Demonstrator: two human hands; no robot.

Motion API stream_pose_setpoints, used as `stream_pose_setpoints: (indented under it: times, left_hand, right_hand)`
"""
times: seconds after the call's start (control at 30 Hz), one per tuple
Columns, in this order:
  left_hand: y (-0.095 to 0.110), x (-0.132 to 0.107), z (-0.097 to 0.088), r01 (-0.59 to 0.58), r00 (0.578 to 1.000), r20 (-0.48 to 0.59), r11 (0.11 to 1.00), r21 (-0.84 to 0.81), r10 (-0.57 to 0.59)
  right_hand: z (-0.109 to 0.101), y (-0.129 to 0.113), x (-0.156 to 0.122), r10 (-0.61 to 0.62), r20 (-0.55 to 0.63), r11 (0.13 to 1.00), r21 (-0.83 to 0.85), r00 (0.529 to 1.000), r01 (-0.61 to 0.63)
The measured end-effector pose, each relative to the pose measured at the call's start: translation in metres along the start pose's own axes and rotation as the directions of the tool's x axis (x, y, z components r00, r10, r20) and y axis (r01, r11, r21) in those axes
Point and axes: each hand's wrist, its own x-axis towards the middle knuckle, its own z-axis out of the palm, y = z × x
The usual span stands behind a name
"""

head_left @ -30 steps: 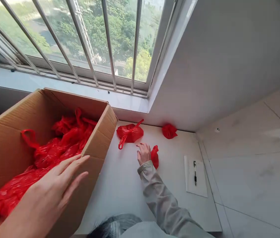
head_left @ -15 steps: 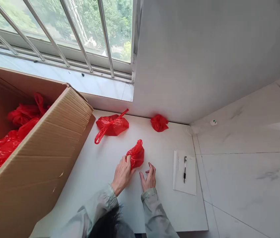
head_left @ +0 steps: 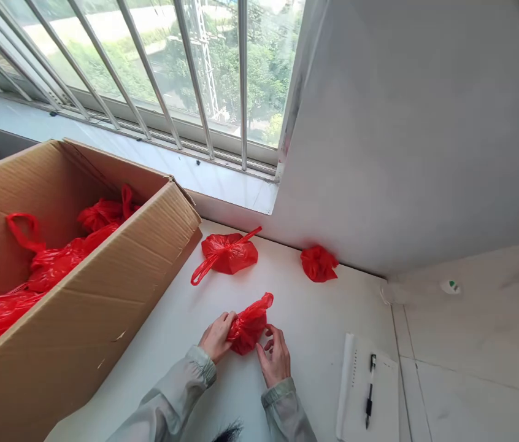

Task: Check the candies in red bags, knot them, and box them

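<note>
A knotted red plastic bag (head_left: 249, 326) rests on the white table in front of me, its contents hidden. My left hand (head_left: 217, 336) grips its left side, fingers closed on the plastic. On the other side, my right hand (head_left: 275, 356) is held with fingers curved and apart, the fingertips close to the bag's right edge; whether they touch it I cannot tell. Behind lies a second tied red bag (head_left: 230, 254) with its handle loops sticking out. A smaller red bundle (head_left: 318, 264) sits by the wall.
To the left a large open cardboard box (head_left: 116, 294) holds several red bags (head_left: 64, 264). At the right, a notebook (head_left: 383, 393) lies with a black pen (head_left: 370, 393) on it. A barred window (head_left: 186, 80) and a wall stand behind the white table (head_left: 315, 319).
My view has swung to the left, showing more of the box and window. My right hand has come closer to the bag, while my left hand stays on it.
</note>
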Motion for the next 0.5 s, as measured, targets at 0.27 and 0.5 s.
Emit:
stream_pose_setpoints:
  times: [0.27, 0.5]
  left_hand:
    - [-0.023, -0.002, 0.008, -0.115, 0.99, -0.102, 0.972, -0.204, 0.096]
    - [-0.063, 0.006, -0.014, -0.202, 0.97, -0.201, 0.914, -0.351, 0.137]
  right_hand:
    - [0.008, -0.014, 0.035, -0.031, -0.104, 0.999, 0.023, 0.994, 0.034]
    - [0.023, -0.011, 0.103, -0.053, -0.27, 0.998, 0.001, 0.961, 0.056]
